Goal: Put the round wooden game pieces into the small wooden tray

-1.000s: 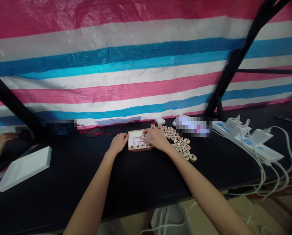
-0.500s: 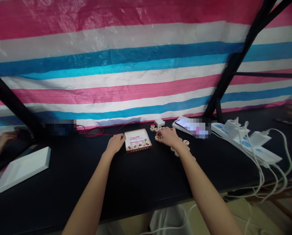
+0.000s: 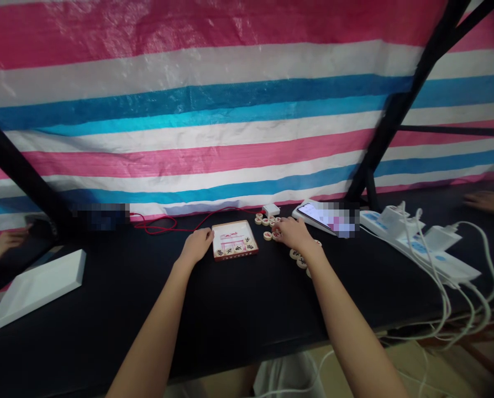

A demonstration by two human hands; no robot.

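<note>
A shallow xiangqi box with a red rim lies on the black table, several black-character pieces lined up along its near side. My left hand is closed at the box's left wall, fingertips against its edge. My right hand reaches over the loose pieces, fingers bent down around a round xiangqi piece on the table. Beside it lies another round piece. More red-marked pieces sit behind, and black-marked ones lie partly hidden under my right wrist.
A phone rests on a white box behind my right hand, near a white charger with a red cable. Power strips with white cables are on the right. A white lid lies left. Other people's hands show at both sides.
My right hand has shifted slightly right, from one round piece to the piece beside it. My left hand stays at the box. At far right, another person's hand has moved.
</note>
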